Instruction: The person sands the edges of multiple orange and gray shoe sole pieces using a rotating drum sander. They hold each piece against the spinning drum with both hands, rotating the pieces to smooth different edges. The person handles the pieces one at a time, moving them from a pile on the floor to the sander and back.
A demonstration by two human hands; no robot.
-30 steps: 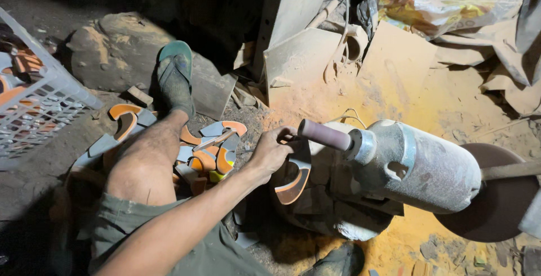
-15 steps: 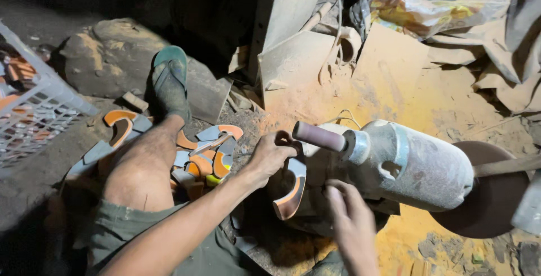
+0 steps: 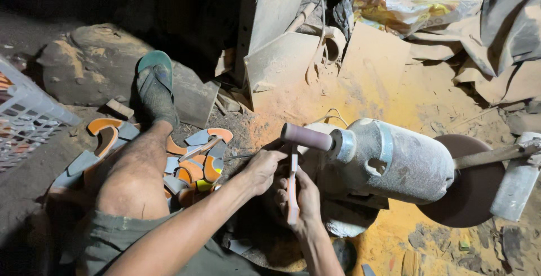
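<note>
— Both hands on one orange curved piece (image 3: 292,188), held on its thin edge, right under the small sanding drum (image 3: 307,137) at the end of the dusty grey motor (image 3: 394,160). Left hand (image 3: 264,167) pinching the top of the piece, right hand (image 3: 304,200) wrapped around it from below. Hands close together, both clamped on that piece.

— How to do this bit well?

— Best, probably, to hold tight with both hands. Press the edge up to the drum softly, not hard. Keep fingertips low, away from the spinning part. Slide along the curve slowly, no stopping in one spot. Could slip or bite if pushed too fast.

— More pieces anywhere?

— Yes, a pile of orange and grey curved pieces (image 3: 197,160) on the floor, just beside the bare knee (image 3: 132,183). Foot in a green sandal (image 3: 156,84) beyond the pile. White plastic basket (image 3: 25,121) far left. Big brown disc (image 3: 470,188) on the other end of the motor.

— Different from half a second back?

— Then, only the left hand on the piece, lying flatter, with the right hand coming up from below. Now turned on edge and gripped by both, closer to the drum.
</note>
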